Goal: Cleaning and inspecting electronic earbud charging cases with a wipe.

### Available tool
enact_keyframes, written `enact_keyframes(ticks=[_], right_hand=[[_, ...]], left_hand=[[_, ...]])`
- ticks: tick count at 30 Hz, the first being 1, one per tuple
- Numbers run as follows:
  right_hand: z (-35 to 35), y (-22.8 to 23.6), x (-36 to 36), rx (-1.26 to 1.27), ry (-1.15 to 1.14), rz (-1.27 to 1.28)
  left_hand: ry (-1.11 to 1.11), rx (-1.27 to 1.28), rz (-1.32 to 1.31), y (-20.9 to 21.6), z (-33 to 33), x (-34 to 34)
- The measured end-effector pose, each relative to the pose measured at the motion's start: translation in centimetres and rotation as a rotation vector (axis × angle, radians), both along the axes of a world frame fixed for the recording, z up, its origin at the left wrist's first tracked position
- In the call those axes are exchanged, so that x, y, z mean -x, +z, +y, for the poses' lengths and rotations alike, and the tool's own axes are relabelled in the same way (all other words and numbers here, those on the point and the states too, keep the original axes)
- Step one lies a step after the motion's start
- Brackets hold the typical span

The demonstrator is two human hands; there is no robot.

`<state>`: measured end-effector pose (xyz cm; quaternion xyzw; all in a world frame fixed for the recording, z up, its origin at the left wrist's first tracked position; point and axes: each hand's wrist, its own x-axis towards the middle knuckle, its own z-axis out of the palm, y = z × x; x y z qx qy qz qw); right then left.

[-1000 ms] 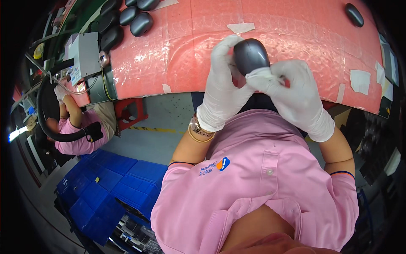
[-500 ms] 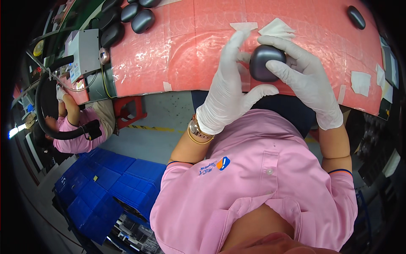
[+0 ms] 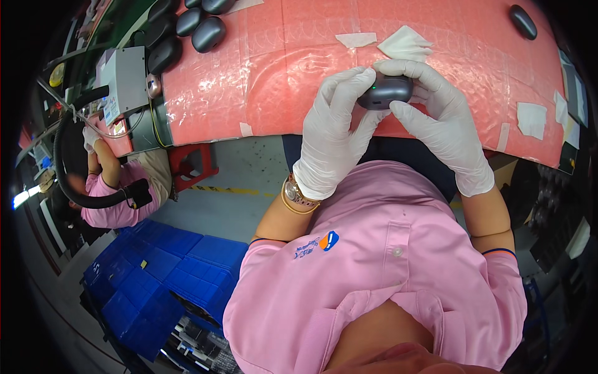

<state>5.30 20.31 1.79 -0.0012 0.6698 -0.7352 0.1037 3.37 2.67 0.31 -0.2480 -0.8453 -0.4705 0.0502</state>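
Note:
Between my two white-gloved hands is a dark grey, rounded earbud charging case, held above the table's near edge. A small green light shows on its left part, and a small slot is visible on the side toward me. My left hand grips the case's left end with the fingers bent. On the other side, my right hand is closed round it, fingers over the far edge and thumb at the near right. The fingertips behind the case are partly hidden.
Pink plastic film covers the table. Several similar dark cases lie at the far left, and one case at the far right. White paper pieces lie beyond my hands. A co-worker sits at left, near blue bins.
My left hand has closed from a spread pose onto the case. The case has tilted, bringing its slotted side and a green light into view.

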Motion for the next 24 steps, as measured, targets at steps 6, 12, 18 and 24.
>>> enact_keyframes(ticks=[6,12,18,24], right_hand=[[0.1,-0.3,0.1,0.018,0.033,0.026],[2.5,0.5,0.2,-0.017,-0.171,0.124],[13.0,-1.0,-0.1,-1.105,-0.612,0.552],[20.3,-2.6,-0.4,-1.588,-0.695,0.379]], left_hand=[[-0.003,0.011,0.013,0.1,0.0,0.0],[-0.041,0.152,0.075,0.7,-1.0,2.1],[0.445,0.310,0.428,1.5,-8.6,10.8],[0.384,0.530,0.444,0.7,-9.4,11.2]])
